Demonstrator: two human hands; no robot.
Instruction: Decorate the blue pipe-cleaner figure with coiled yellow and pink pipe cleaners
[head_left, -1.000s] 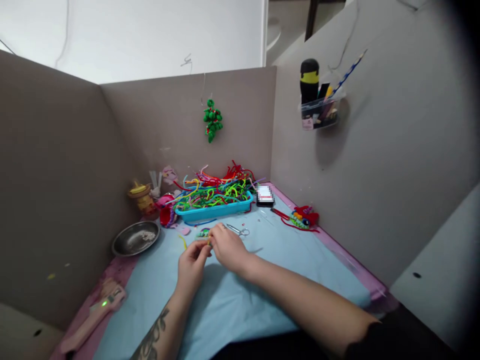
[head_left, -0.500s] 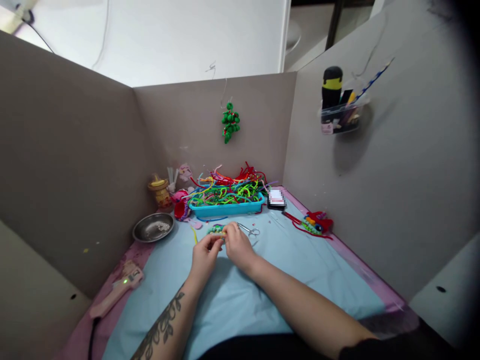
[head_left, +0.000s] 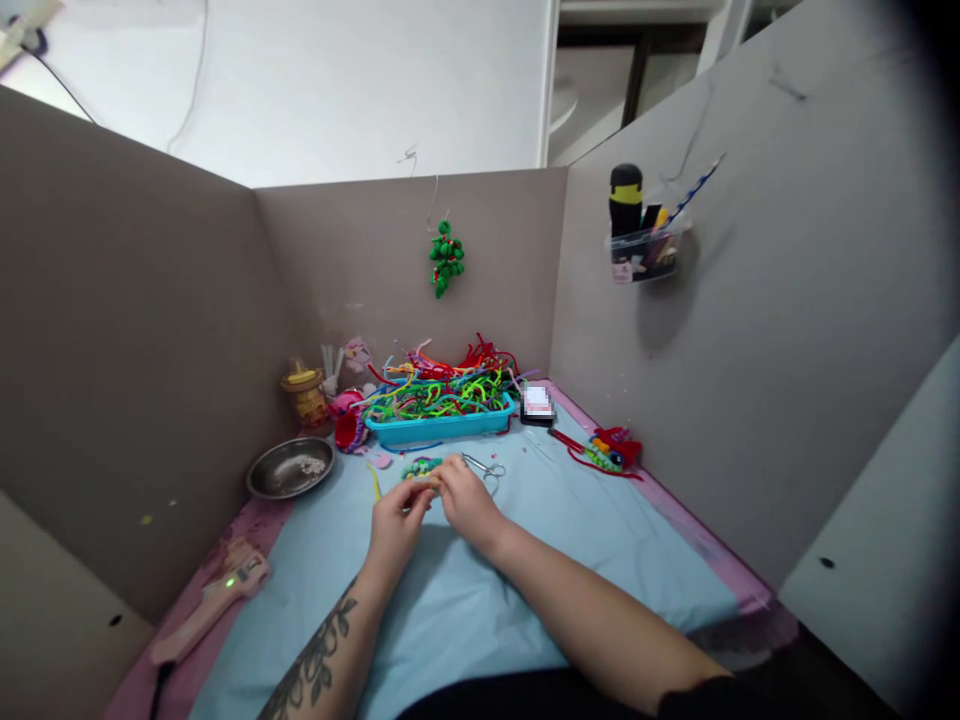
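Note:
My left hand (head_left: 397, 512) and my right hand (head_left: 469, 500) meet over the blue cloth (head_left: 480, 590), fingertips pinched close together. Between them is a small pipe-cleaner piece, mostly covered by the fingers, with a bit of yellow showing. A teal-green twisted pipe-cleaner bundle (head_left: 421, 467) shows just beyond my fingertips; whether it joins the pinched piece I cannot tell. Left of it lies a yellow pipe cleaner (head_left: 374, 484). Scissors (head_left: 487, 468) rest right behind my right hand.
A blue tray (head_left: 442, 429) heaped with coloured pipe cleaners stands at the back. On the left are a steel bowl (head_left: 270, 482) with small white bits and a pink glue gun (head_left: 214, 605), its light green. Finished pipe-cleaner pieces (head_left: 611, 452) lie right. Grey panels surround the table.
The whole view has shifted, so the scene sits further left and slightly lower. Both hands stay pinched together at the same spot, with only slight finger movement.

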